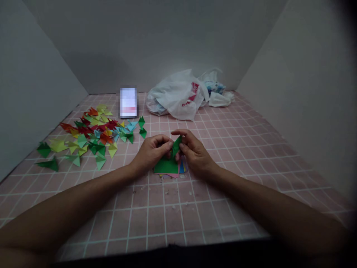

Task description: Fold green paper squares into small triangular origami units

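Between my two hands is a small piece of folded green paper (176,146), held up above a stack of coloured paper sheets (166,167). My left hand (155,149) pinches the folded paper's left side with thumb and fingers. On its right side my right hand (196,152) grips it between thumb and fingers, the index finger stretched over the top. The stack has a green sheet uppermost, with pink, blue and yellow edges showing beneath. My fingers hide part of the folds.
Many folded paper cranes (97,132) in green, yellow, red, orange and blue lie to the left. Behind them a lit phone (128,103) stands upright. White plastic bags (178,95) rest at the back wall. Small scraps dot the pink checked cloth (156,216).
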The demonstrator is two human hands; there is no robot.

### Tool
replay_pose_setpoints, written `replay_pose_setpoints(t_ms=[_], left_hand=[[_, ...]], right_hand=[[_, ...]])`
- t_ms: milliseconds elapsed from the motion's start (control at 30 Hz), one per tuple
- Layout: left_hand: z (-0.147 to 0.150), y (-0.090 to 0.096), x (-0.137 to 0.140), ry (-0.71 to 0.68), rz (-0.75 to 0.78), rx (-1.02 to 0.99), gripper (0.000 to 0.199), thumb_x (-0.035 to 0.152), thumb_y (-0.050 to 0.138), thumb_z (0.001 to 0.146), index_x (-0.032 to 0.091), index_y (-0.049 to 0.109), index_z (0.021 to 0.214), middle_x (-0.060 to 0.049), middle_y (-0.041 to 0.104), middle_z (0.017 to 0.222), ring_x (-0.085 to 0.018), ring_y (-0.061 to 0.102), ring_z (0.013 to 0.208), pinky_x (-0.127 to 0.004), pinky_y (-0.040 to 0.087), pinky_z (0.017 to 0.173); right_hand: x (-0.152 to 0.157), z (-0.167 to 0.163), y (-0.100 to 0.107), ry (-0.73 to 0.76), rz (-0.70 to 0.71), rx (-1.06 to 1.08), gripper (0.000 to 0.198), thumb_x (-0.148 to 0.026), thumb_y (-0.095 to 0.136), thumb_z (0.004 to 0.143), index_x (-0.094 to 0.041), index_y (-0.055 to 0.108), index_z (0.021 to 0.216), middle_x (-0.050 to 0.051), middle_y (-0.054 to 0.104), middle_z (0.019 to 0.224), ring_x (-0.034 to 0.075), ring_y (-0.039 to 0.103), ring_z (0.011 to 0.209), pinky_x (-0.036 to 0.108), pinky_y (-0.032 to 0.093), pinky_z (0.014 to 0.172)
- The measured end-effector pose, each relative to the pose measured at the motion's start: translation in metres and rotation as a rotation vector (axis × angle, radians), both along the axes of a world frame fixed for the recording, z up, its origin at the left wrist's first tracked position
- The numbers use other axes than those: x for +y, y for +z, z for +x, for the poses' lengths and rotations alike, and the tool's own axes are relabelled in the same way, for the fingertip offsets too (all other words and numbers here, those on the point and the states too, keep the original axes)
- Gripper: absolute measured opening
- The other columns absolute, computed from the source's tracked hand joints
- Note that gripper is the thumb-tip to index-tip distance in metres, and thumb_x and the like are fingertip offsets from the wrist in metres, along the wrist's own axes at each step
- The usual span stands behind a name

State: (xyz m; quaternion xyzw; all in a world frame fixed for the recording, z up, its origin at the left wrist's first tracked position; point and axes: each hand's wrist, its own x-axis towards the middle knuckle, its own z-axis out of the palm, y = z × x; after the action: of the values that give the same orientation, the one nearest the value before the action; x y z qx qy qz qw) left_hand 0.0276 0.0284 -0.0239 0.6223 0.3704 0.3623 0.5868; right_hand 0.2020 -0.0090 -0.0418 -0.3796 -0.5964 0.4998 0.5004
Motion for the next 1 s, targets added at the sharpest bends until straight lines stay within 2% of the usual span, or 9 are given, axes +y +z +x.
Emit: replay_pose_setpoints(t_ms=[267,400,467,633,767,833,933,1000], left_hand=[[-0.0001,-0.0049,0.0016,-0.055,-0.091,-0.084,0.021,0.037,0.072,0.083,0.017,0.066,0.079,0.001,0.063,0.063,-0.011,0.055,0.058,-0.024,0.043,0.059],[0.0007,-0.0028,0.0004,-0.049,-0.074,-0.068,0.021,0.036,0.071,0.081,0.017,0.065,0.078,0.002,0.061,0.063,-0.011,0.055,0.057,-0.025,0.043,0.059],[0.0006,0.0001,-0.0007,-0.017,0.014,-0.009,0.018,0.034,0.069,0.081,0.017,0.064,0.078,0.002,0.061,0.064,-0.011,0.054,0.058,-0.025,0.044,0.059],[0.0001,0.0045,-0.0041,0.077,0.397,0.211,0.005,0.021,0.064,0.077,0.018,0.063,0.073,0.001,0.061,0.068,-0.012,0.055,0.063,-0.025,0.042,0.059],[0.0009,0.0022,-0.0056,0.102,0.437,0.237,0.008,0.022,0.062,0.081,0.018,0.062,0.074,0.000,0.061,0.068,-0.013,0.056,0.062,-0.025,0.042,0.059],[0.0016,0.0006,-0.0058,0.128,0.467,0.244,0.009,0.022,0.063,0.081,0.018,0.061,0.073,0.001,0.060,0.067,-0.013,0.055,0.062,-0.025,0.042,0.058],[0.0020,-0.0012,-0.0057,0.152,0.518,0.252,0.010,0.020,0.064,0.080,0.019,0.060,0.071,0.002,0.057,0.065,-0.012,0.053,0.060,-0.025,0.041,0.057],[0.0018,-0.0021,-0.0052,0.172,0.531,0.253,0.010,0.019,0.064,0.080,0.019,0.059,0.071,0.002,0.057,0.065,-0.012,0.053,0.061,-0.025,0.040,0.057]], right_hand=[[0.0002,0.0015,0.0025,0.017,0.004,0.006,0.031,-0.018,0.046,0.097,-0.028,0.051,0.125,-0.005,0.057,0.074,0.013,0.060,0.060,0.029,0.051,0.059],[0.0011,0.0019,0.0021,0.032,0.008,0.023,0.031,-0.019,0.047,0.096,-0.028,0.051,0.126,-0.004,0.057,0.076,0.013,0.060,0.061,0.029,0.051,0.060],[0.0005,0.0014,0.0016,0.028,0.009,0.017,0.030,-0.020,0.047,0.096,-0.028,0.051,0.125,-0.004,0.056,0.075,0.013,0.059,0.060,0.029,0.051,0.060],[-0.0036,-0.0004,0.0001,0.014,0.027,-0.067,0.030,-0.023,0.047,0.097,-0.028,0.051,0.127,-0.005,0.055,0.073,0.014,0.058,0.060,0.030,0.050,0.060],[-0.0030,0.0000,0.0004,0.010,0.002,-0.014,0.029,-0.034,0.050,0.100,-0.028,0.049,0.127,-0.005,0.056,0.074,0.014,0.058,0.062,0.030,0.050,0.060],[-0.0012,0.0002,0.0013,-0.015,-0.009,0.008,0.029,-0.039,0.058,0.096,-0.026,0.050,0.121,-0.005,0.055,0.075,0.013,0.057,0.062,0.028,0.048,0.059],[0.0005,-0.0008,0.0027,-0.078,-0.018,-0.003,0.033,-0.036,0.073,0.084,-0.024,0.052,0.106,-0.005,0.055,0.077,0.013,0.056,0.066,0.026,0.045,0.058],[0.0004,-0.0020,0.0033,-0.106,-0.031,-0.010,0.028,-0.032,0.074,0.082,-0.023,0.053,0.098,-0.004,0.056,0.079,0.012,0.055,0.068,0.026,0.045,0.060]])
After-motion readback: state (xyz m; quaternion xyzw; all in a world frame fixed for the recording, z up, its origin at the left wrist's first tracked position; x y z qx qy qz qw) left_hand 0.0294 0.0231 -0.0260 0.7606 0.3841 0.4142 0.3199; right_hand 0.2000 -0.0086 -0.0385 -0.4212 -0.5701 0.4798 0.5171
